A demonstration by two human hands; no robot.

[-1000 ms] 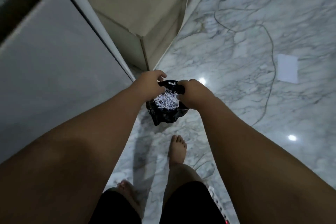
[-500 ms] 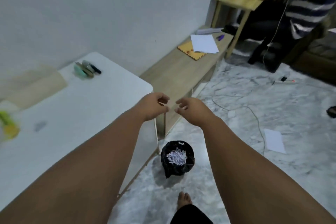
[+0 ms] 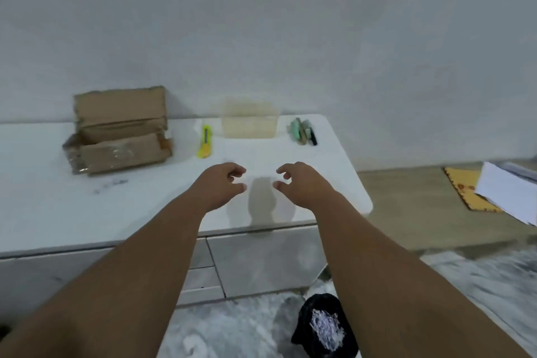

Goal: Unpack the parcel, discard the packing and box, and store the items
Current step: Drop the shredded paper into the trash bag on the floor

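The head view, the only one, has swung up from the floor to a white table (image 3: 145, 206) that fills the left and centre of the frame against a pale wall. A second ago both hands were down at a black bin bag (image 3: 322, 325), pressing shredded white packing (image 3: 327, 328) into it; now the bag sits on the marble floor at the lower right of centre, with the shreds showing in its mouth, and the hands have let go and risen. The left hand (image 3: 220, 183) and the right hand (image 3: 302, 183) hover side by side over the table's near right part, fingers loosely curled and apart, holding nothing. The packing therefore looks dealt with. The cardboard box (image 3: 119, 134) stands open at the upper left of the table, well apart from the hands, so discarding it probably comes next. To its right lie a yellow utility knife (image 3: 205, 142), a clear, blurred container (image 3: 249, 122) near the wall, and a small cluster of pen-like items (image 3: 302, 132) at the table's far right corner, probably the goods to store. Papers (image 3: 508, 192) rest on a low wooden bench at the right edge.
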